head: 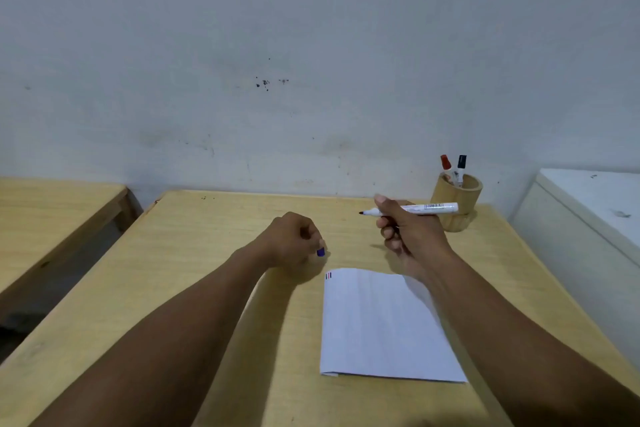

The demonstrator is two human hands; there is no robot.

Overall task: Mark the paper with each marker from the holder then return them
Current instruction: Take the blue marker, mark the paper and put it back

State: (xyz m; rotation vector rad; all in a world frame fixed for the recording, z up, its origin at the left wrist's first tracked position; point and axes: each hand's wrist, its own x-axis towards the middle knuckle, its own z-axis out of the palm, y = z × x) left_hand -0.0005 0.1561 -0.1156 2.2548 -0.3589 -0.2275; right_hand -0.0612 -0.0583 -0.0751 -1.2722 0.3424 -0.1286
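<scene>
My right hand (405, 229) grips an uncapped white marker (431, 208) held level above the table, its dark tip pointing left. My left hand (294, 241) is closed around the marker's blue cap (321, 252), which pokes out by the fingers. A folded white paper (377, 326) lies in front of me with three short coloured strokes (328, 275) at its top left corner. A round wooden holder (459, 199) stands at the back right, just behind my right hand, with a red-capped marker (445, 163) and a black-capped marker (461, 163) standing in it.
The work is on a light wooden table (221, 288) against a grey wall. A second wooden table (52, 208) stands to the left across a gap. A white cabinet (588, 218) sits close to the table's right edge.
</scene>
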